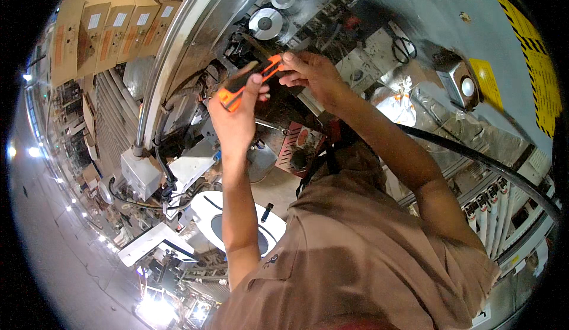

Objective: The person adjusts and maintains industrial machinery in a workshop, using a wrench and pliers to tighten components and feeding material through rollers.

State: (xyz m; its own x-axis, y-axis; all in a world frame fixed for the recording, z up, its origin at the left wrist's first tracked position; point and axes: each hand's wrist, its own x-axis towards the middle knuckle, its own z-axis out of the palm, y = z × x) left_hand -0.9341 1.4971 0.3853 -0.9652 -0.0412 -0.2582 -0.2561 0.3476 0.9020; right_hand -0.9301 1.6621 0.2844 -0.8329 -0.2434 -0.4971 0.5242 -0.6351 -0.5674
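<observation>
An orange-and-black utility knife (242,87) is held slantwise in front of me, over the open inside of a machine. My left hand (235,122) wraps round its lower left end, with the thumb lying along the handle. At the upper right end, my right hand (320,80) pinches the orange tip between thumb and fingers. No bare blade can be made out. Beyond the hands sit round metal rollers (265,24) on the machine. Below them, near my body, is a red slotted metal part (300,147).
Scissors with black handles (404,49) lie at the right on the machine bed, above a crumpled clear wrapper (403,102). A black hose (462,147) crosses the right side. Cardboard boxes (121,25) stand at the upper left, behind a metal frame post (155,81). A white oval panel (207,208) is lower left.
</observation>
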